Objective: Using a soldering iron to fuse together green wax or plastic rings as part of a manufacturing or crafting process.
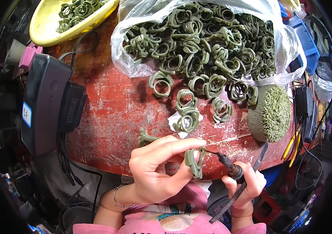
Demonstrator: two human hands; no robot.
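Note:
Close to the table's front edge, my left hand (154,167) pinches a green wax ring (193,165) between its fingers. My right hand (248,185) grips a black hot wax pen (228,165), whose thin tip reaches the ring's top edge; whether it touches, I cannot tell. A slim knife-like tool (232,201) with a dark wrapped handle also lies in the right hand, its blade pointing up and away. Several similar rings (160,84) sit just beyond my hands, one on a scrap of white paper (195,117). Another green piece (146,137) lies behind my left hand.
A clear plastic bag (129,68) heaped with green rings covers the back of the red table (107,128). At far left stands a yellow bowl (43,25) with more rings. A dark device (43,105) with cables stands left; a rough green block (269,113) and yellow-handled pliers (293,146) lie right.

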